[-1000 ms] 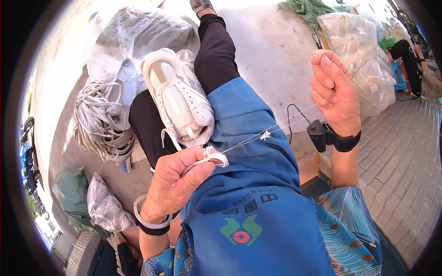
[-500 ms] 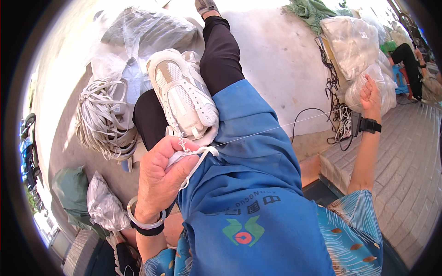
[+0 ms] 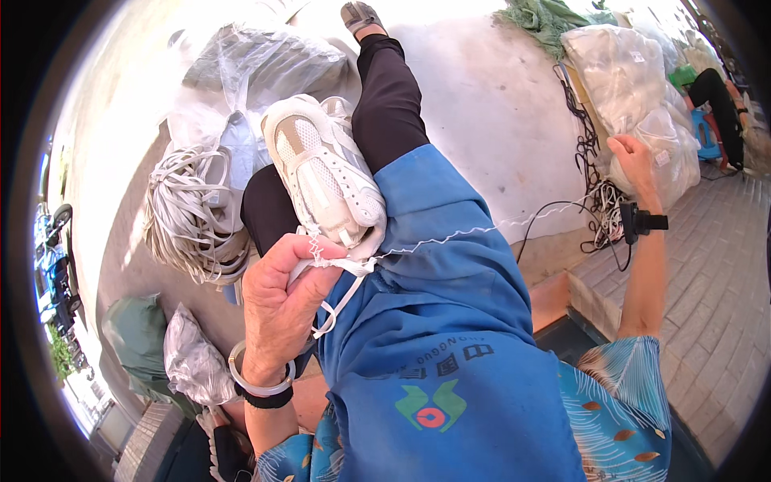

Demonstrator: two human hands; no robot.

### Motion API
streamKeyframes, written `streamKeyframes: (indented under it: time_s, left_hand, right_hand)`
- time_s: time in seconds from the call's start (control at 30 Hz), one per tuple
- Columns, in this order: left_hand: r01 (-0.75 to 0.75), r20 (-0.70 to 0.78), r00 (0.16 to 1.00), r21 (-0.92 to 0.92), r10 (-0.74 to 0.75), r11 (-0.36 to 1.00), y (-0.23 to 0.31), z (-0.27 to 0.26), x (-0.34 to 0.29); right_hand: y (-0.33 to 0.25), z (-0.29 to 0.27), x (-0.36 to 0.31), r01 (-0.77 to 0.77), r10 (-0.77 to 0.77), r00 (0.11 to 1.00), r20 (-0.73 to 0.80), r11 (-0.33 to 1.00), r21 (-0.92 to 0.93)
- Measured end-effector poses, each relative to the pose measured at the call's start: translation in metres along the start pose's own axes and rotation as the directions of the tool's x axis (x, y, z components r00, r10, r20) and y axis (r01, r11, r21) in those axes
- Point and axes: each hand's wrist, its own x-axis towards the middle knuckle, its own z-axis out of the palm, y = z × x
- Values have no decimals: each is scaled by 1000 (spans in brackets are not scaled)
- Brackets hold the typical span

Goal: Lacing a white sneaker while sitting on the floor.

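My left hand (image 3: pixel 281 293) is closed, thumb against fingers, on a flat white lace (image 3: pixel 353 269) whose loop hangs below it. Crinkled white thread (image 3: pixel 438 241) loops over the fingers and runs slack across my lap toward the right. Just beyond that hand, a white and beige sneaker (image 3: pixel 321 173) lies on my legs, with its opening toward me. Out to the right, my right hand (image 3: pixel 634 165) is raised with its fingers curled in. The thread's far end fades near that hand, and what its fingers hold, if anything, is hidden.
A bundle of off-white laces (image 3: pixel 189 209) and a plastic-wrapped package (image 3: pixel 265 60) lie at left. Dark cords (image 3: pixel 582 120) and stuffed plastic bags (image 3: pixel 614 76) are at right. A blue apron (image 3: pixel 450 321) covers my lap. Another person's dark-clad leg (image 3: pixel 708 104) shows far right.
The thread has gone from a taut straight line to slack and wavy. My right hand has moved slightly left and turned, its fingers curled. My left hand keeps its hold.
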Motion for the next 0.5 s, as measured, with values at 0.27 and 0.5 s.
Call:
streamKeyframes:
  time_s: [0.27,0.5]
  left_hand:
    - [-25,-28,999,74,27,997,1,2,-11]
    - [-11,-53,999,-66,8,998,3,7,-14]
  right_hand:
    - [-270,40,-109,-236,-628,565,536,499,834]
    - [-315,58,-135,-285,-714,361,599,528,800]
